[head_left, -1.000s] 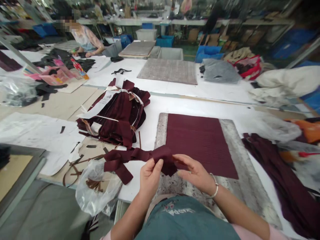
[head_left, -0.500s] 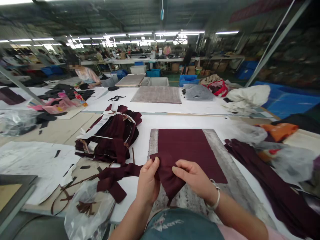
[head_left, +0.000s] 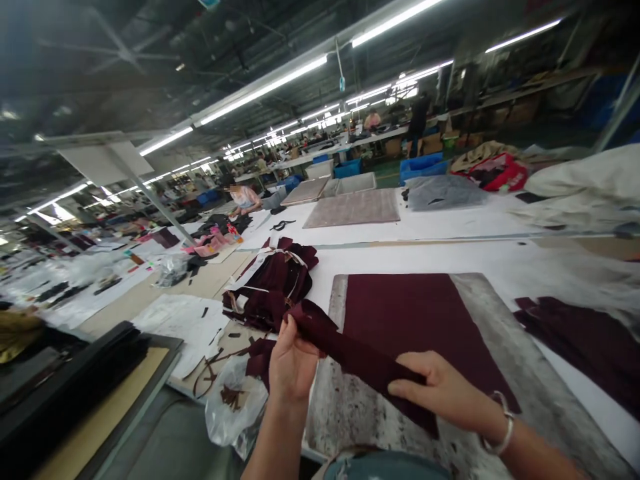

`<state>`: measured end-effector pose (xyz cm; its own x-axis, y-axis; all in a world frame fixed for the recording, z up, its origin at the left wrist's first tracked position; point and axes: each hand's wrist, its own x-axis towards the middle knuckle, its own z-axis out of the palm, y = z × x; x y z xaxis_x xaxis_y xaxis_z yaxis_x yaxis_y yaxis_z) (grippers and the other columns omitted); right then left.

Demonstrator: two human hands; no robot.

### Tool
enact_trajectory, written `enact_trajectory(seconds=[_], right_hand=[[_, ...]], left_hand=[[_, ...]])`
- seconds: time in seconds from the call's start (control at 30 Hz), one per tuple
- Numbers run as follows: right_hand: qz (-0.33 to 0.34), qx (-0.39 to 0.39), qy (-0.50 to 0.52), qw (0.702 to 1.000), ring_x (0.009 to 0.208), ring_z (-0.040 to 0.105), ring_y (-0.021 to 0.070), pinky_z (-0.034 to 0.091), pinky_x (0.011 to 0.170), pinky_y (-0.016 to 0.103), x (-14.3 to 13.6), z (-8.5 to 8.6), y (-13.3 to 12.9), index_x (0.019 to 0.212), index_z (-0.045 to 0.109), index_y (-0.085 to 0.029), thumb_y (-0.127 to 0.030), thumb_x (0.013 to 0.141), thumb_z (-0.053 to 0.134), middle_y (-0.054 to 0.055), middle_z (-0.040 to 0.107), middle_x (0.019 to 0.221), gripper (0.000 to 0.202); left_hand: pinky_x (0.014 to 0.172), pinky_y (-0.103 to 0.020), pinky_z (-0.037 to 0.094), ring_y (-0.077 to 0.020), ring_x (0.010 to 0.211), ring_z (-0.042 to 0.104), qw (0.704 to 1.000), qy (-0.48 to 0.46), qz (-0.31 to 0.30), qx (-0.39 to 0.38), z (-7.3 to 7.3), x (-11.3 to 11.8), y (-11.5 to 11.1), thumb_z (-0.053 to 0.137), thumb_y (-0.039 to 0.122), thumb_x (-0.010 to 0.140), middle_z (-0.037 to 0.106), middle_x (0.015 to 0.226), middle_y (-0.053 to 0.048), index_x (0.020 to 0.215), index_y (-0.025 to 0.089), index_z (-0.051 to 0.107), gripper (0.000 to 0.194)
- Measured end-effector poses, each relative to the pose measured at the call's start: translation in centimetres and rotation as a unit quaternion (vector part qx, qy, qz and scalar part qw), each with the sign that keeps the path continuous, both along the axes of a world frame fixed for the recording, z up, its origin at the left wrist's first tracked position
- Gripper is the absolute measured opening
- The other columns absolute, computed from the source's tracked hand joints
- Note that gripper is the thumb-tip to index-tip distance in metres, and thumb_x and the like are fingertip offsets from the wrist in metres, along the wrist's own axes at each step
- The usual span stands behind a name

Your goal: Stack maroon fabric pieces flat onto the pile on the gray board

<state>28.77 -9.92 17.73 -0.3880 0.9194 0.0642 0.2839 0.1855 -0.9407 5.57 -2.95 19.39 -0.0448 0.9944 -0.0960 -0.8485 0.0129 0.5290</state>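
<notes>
A long maroon fabric strip (head_left: 350, 350) stretches between my two hands, slanting down to the right. My left hand (head_left: 293, 363) is closed on its upper left end, the thumb on top. My right hand (head_left: 435, 387), with a bracelet at the wrist, pinches the strip near its lower right end. Behind the strip a larger maroon fabric panel (head_left: 400, 307) lies flat on a worn grey board (head_left: 470, 293). Just beyond my left hand sits a tied bundle of maroon fabric pieces (head_left: 265, 283) with white strips around it.
At the table's front edge hangs a clear plastic bag (head_left: 235, 400) holding brown scraps. Dark maroon fabric (head_left: 575, 347) lies at the right. A grey-brown board (head_left: 353, 208) rests on the far table, near a grey plastic-wrapped pile (head_left: 443, 192). A co-worker (head_left: 245, 198) bends over the far left table.
The view has swung left and tilted. My hands have moved apart; the fabric bunched between them is now drawn out into a long strip, with my right hand farther right.
</notes>
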Motion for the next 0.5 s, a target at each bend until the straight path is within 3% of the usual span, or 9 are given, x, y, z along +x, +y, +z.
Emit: enact_trajectory(seconds=[0.13,0.27,0.33,0.4,0.5], right_hand=[[-0.041,0.075,-0.068,0.994,0.063,0.055,0.0137,0.043,0.055,0.022,5.9,1.4,-0.7,0.075,0.067,-0.017,-0.035,0.081,0.061,0.002,0.061,0.069,0.02],[-0.107,0.253,-0.094,0.957,0.072,0.061,0.0161,0.049,0.063,0.025,10.1,2.7,-2.4,0.083,0.07,-0.023,-0.025,0.079,0.064,0.003,0.065,0.079,0.007],[-0.155,0.342,-0.107,0.921,0.076,0.062,0.0174,0.05,0.063,0.026,11.1,3.2,-3.5,0.088,0.07,-0.027,-0.022,0.076,0.067,0.004,0.066,0.084,0.013],[-0.201,0.38,-0.113,0.896,0.078,0.062,0.0193,0.052,0.065,0.028,11.5,3.4,-4.5,0.09,0.069,-0.03,-0.023,0.076,0.067,0.005,0.066,0.086,0.015],[-0.214,0.379,-0.124,0.892,0.085,0.062,0.0218,0.052,0.075,0.033,11.2,2.9,-4.8,0.093,0.066,-0.031,-0.033,0.078,0.065,0.006,0.066,0.09,0.015]], left_hand=[[0.082,-0.023,0.049,-0.0091,0.085,0.065,0.997,-0.028,0.066,0.01,-0.1,-2.6,-0.3,0.051,0.011,0.083,0.071,0.091,0.003,0.094,0.022,0.063,0.02],[0.067,-0.017,0.047,-0.0055,0.066,0.061,0.984,-0.12,0.023,0.132,0.1,-3.9,-1.8,0.059,0.008,0.069,0.065,0.072,0.006,0.078,0.019,0.054,0.014],[0.061,-0.015,0.044,-0.0028,0.057,0.055,0.965,-0.171,0.01,0.201,0.2,-4.0,-2.5,0.062,0.011,0.065,0.059,0.063,0.009,0.069,0.018,0.047,0.017],[0.058,-0.014,0.04,-0.0012,0.052,0.049,0.951,-0.181,0.018,0.251,0.1,-3.5,-3.2,0.063,0.015,0.068,0.053,0.057,0.01,0.066,0.019,0.042,0.021],[0.055,-0.012,0.037,-0.0015,0.048,0.041,0.958,-0.134,0.034,0.251,-0.2,-1.8,-3.9,0.059,0.019,0.076,0.044,0.052,0.009,0.062,0.019,0.035,0.028]])
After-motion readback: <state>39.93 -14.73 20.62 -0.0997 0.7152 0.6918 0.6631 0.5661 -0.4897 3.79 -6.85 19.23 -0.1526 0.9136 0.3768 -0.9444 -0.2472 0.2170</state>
